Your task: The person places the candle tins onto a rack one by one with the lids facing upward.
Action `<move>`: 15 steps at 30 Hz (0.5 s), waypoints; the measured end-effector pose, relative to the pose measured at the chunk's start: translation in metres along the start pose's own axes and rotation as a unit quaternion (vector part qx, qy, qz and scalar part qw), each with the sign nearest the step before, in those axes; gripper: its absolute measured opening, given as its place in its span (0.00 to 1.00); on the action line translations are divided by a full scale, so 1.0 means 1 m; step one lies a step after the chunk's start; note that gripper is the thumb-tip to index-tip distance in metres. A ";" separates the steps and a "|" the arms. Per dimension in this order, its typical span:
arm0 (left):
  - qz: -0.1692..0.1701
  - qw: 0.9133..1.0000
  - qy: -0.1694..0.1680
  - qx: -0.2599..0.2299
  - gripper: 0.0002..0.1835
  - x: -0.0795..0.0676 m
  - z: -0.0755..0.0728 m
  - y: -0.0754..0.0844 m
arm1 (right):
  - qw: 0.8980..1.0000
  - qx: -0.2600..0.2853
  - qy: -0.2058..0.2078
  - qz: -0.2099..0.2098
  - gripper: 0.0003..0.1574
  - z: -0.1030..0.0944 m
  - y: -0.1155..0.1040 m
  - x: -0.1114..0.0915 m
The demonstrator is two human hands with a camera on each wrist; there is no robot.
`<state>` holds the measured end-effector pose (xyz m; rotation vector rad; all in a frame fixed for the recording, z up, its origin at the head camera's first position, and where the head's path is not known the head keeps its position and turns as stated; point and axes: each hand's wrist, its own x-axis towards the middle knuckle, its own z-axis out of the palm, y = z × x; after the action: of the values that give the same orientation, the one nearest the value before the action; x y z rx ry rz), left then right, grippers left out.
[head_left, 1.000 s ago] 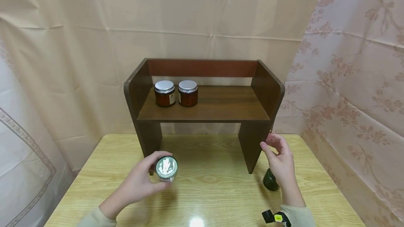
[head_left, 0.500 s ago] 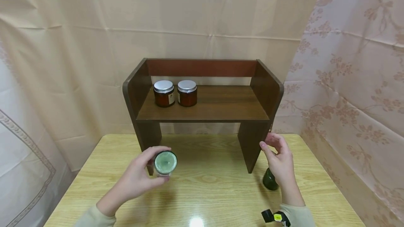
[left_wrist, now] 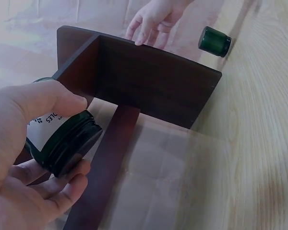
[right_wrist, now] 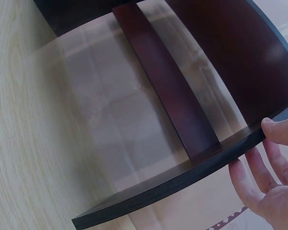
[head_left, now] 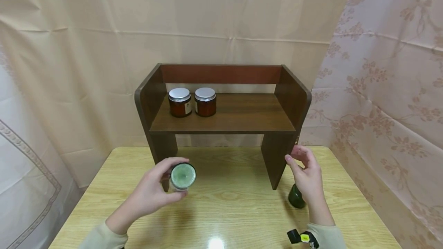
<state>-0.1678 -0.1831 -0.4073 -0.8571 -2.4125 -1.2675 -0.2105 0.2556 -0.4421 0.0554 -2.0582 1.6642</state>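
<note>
My left hand [head_left: 152, 187] holds a green glass jar [head_left: 183, 176] between thumb and fingers, in front of the shelf's left leg and above the table. Its round end faces the head camera. In the left wrist view, the jar [left_wrist: 62, 139] shows a white label with dark print, partly covered by my thumb. My right hand [head_left: 307, 174] grips the right side panel of a dark wooden shelf [head_left: 256, 114]. The thumb [right_wrist: 273, 128] lies on the panel's edge and the fingers touch its outer side. Beside that wrist a second green jar [head_left: 296, 197] rests on the table.
Two brown jars [head_left: 205, 103] with silver lids stand side by side at the left of the shelf board. The shelf stands on a light wood table [head_left: 221, 210]. A beige curtain [head_left: 221, 18] hangs behind, and a floral cloth [head_left: 387, 87] on the right.
The green jar in my left hand has tilted slightly and risen a little; the bright glare on its round end is gone. My right hand stays on the shelf panel.
</note>
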 end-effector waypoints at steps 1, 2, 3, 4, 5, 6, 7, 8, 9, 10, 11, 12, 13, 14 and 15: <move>0.000 1.000 -0.001 0.000 0.46 0.001 0.000 0.000 | 1.000 -0.002 0.000 -0.001 0.23 0.000 0.000 0.000; -0.001 1.000 -0.001 -0.001 0.46 0.002 -0.001 0.001 | 1.000 -0.002 0.000 -0.002 0.23 0.000 0.000 0.000; -0.001 1.000 -0.002 -0.001 0.46 0.002 -0.001 0.001 | 1.000 -0.003 0.001 -0.003 0.23 0.000 0.000 0.000; -0.002 1.000 -0.002 -0.003 0.46 0.003 -0.002 0.002 | 1.000 -0.005 0.002 -0.004 0.23 0.000 0.000 0.000; -0.003 1.000 -0.002 -0.002 0.46 0.004 -0.002 0.003 | 1.000 -0.007 0.003 -0.005 0.23 0.000 0.001 0.000; -0.004 1.000 -0.003 -0.003 0.46 0.005 -0.003 0.003 | 1.000 -0.008 0.004 -0.006 0.23 0.000 0.001 0.000; -0.004 1.000 -0.003 -0.003 0.46 0.006 -0.003 0.004 | 1.000 -0.007 0.006 -0.006 0.22 0.000 0.001 0.000; -0.005 1.000 -0.003 -0.002 0.46 0.007 -0.004 0.005 | 1.000 -0.007 0.007 -0.007 0.22 0.000 0.001 0.000; -0.005 1.000 -0.003 -0.001 0.45 0.007 -0.004 0.006 | 1.000 -0.007 0.007 -0.007 0.22 0.001 0.001 0.000; -0.007 1.000 -0.003 0.001 0.45 0.008 -0.005 0.006 | 1.000 -0.006 0.008 -0.008 0.22 0.001 0.001 0.000; -0.008 1.000 -0.003 0.004 0.45 0.008 -0.005 0.007 | 1.000 -0.006 0.008 -0.008 0.22 0.001 0.001 0.000; -0.010 1.000 -0.004 0.006 0.45 0.009 -0.006 0.008 | 1.000 -0.005 0.008 -0.006 0.22 0.001 0.001 0.000; -0.012 1.000 -0.004 0.009 0.45 0.009 -0.007 0.009 | 1.000 -0.005 0.008 -0.005 0.22 0.001 0.001 0.000; -0.014 1.000 -0.004 0.011 0.45 0.010 -0.007 0.010 | 1.000 -0.006 0.007 -0.004 0.23 0.001 0.001 0.000; -0.016 1.000 -0.005 0.013 0.45 0.010 -0.008 0.011 | 1.000 -0.004 0.007 -0.002 0.23 0.001 0.001 0.000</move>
<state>-0.1691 -0.1809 -0.3903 -0.8216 -2.4547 -1.2434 -0.2113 0.2554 -0.4433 0.0457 -2.0535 1.6479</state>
